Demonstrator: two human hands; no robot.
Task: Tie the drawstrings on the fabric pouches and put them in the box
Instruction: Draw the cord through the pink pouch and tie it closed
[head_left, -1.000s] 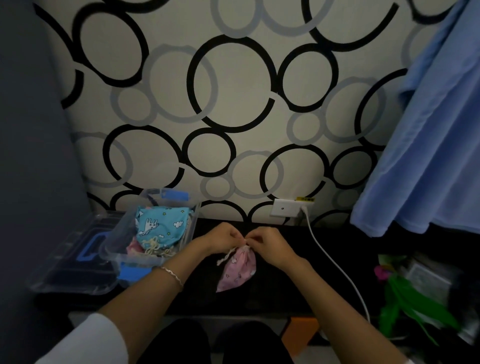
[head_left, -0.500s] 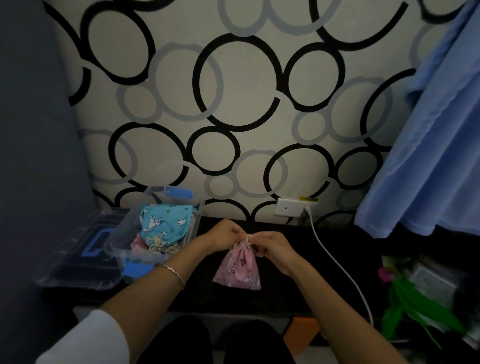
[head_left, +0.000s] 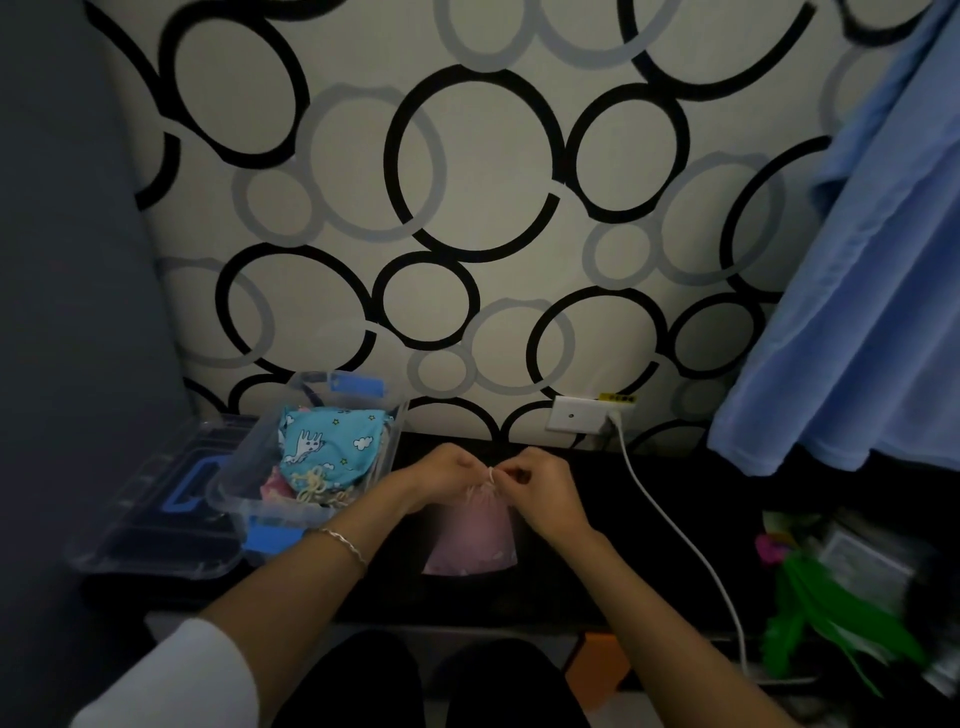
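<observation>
Pouch (head_left: 470, 540), pink, is just below both hands at the surface's (head_left: 649, 519) middle — left hand (head_left: 441, 475) and right hand (head_left: 540, 486) each pinch its drawstring (head_left: 489, 472) at the gathered neck. The box (head_left: 311, 512) sits at the left edge.

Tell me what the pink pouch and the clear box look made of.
Pink pouch: soft matte cloth, probably cotton; it gathers into fine pleats below the white drawstring. Storage box: rigid, glossy clear plastic; the stored pouches show through its walls. Its blue latches look like opaque plastic.
</observation>
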